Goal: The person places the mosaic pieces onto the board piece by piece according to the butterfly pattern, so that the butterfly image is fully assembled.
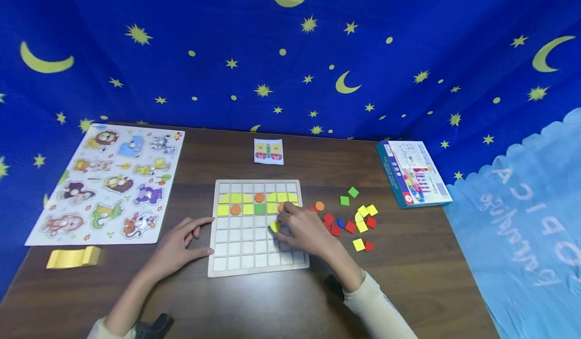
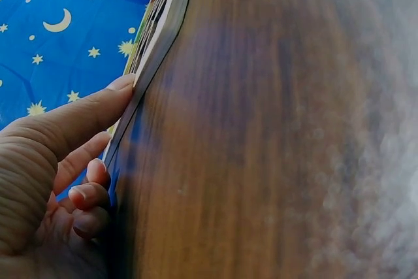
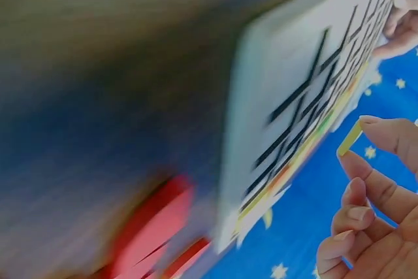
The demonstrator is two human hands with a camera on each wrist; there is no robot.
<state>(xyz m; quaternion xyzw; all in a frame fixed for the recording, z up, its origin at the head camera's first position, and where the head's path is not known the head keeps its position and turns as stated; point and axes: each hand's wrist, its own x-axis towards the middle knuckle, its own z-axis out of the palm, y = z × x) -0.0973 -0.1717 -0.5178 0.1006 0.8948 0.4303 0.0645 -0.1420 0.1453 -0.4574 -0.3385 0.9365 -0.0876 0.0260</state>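
A white grid board (image 1: 247, 248) lies on the table, with yellow, orange and green tiles filling two rows in its upper part. My right hand (image 1: 303, 227) is over the board's right side and pinches a yellow tile (image 1: 274, 226) between thumb and forefinger. In the right wrist view this tile (image 3: 351, 138) is seen edge-on between the fingertips, the other fingers loosely bent. My left hand (image 1: 178, 245) rests at the board's left edge, its thumb and forefinger tips touching the rim. The left wrist view shows the thumb (image 2: 98, 109) against that edge.
Loose red tiles (image 1: 335, 230), yellow tiles (image 1: 358, 244) and green tiles (image 1: 345, 201) lie right of the board. Behind it is a butterfly pattern card (image 1: 269, 152). An animal puzzle (image 1: 109, 177) and a yellow block (image 1: 72, 258) are at left, a box (image 1: 414, 173) at right.
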